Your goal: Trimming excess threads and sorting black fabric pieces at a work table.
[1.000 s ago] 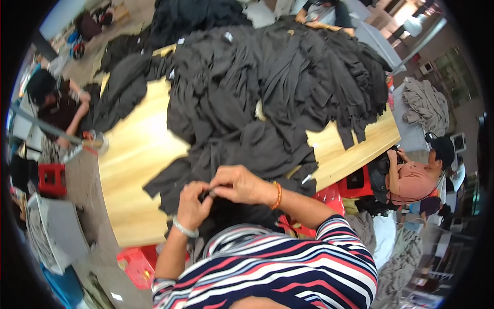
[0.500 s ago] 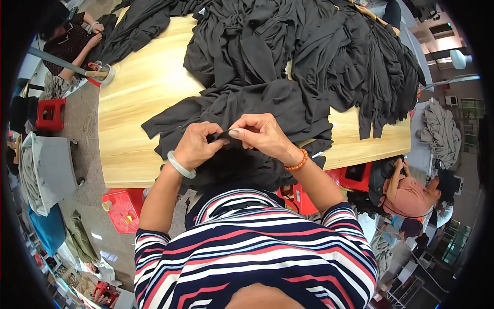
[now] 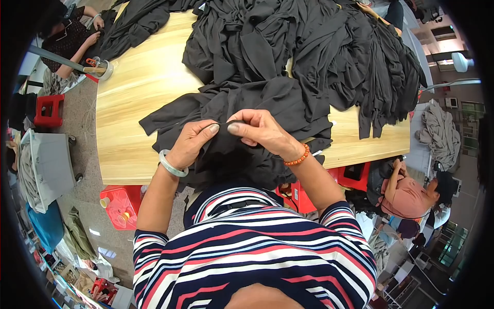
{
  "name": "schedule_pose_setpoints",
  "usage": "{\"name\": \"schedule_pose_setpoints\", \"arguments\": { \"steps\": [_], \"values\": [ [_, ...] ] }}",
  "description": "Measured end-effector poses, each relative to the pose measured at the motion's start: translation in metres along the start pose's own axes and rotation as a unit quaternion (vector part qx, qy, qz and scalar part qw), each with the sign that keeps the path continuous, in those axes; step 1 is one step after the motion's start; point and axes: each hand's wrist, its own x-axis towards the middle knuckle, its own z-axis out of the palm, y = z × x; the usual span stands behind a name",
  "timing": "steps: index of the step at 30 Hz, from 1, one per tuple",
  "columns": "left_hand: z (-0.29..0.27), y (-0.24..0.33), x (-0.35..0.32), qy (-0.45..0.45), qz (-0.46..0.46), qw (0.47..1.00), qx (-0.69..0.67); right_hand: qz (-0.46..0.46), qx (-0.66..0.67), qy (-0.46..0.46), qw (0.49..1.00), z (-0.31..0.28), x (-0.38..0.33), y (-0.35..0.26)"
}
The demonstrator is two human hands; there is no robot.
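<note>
A black garment (image 3: 278, 105) lies spread at the table's near edge, part of it drawn up toward me and hanging over the edge. My left hand (image 3: 191, 143) pinches its edge between thumb and forefinger, a pale bangle at the wrist. Close beside it, my right hand (image 3: 261, 132) pinches the same edge with thumb and fingers; an orange bead bracelet circles that wrist. A short stretch of cloth runs between the two thumbs. Which part of the garment this edge belongs to, I cannot tell.
A large heap of black garments (image 3: 247, 41) covers the far part of the wooden table (image 3: 139, 103). A clear container with tools (image 3: 103, 70) sits at its left edge. Red stools (image 3: 123, 203) stand below. One person (image 3: 62, 41) works at far left, another (image 3: 409, 188) sits at right.
My left thumb has shifted up onto the cloth edge, and its hand has opened out from a more curled grip. Both hands have risen slightly, the edge now showing between them.
</note>
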Motion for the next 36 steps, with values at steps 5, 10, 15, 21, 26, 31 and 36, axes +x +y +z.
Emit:
{"name": "schedule_pose_setpoints", "arguments": {
  "steps": [5,10,15,21,26,31,36],
  "values": [
    [-0.002,0.0,0.006,0.063,0.069,0.987,0.132,-0.069,-0.033,0.053,0.996,0.002,0.0,0.004],
    [-0.008,0.018,0.029,0.073,0.126,0.953,0.266,-0.094,0.086,0.076,0.989,0.0,0.01,0.013],
    [0.006,0.034,0.053,0.175,0.321,0.792,0.489,-0.099,0.191,0.108,0.971,-0.004,0.02,-0.003],
    [0.073,0.005,0.006,0.154,0.338,0.834,0.409,-0.099,0.166,0.17,0.966,-0.007,0.017,-0.02],
    [0.083,-0.049,0.036,0.311,0.253,0.856,0.325,-0.093,0.166,0.135,0.972,0.009,0.02,-0.019],
    [0.052,-0.063,0.047,0.27,0.232,0.892,0.277,-0.121,0.136,0.14,0.973,0.008,0.015,-0.03],
    [0.03,-0.032,0.013,0.099,0.025,0.995,-0.002,-0.193,-0.051,0.208,0.958,-0.015,0.015,-0.023]
  ]
}}
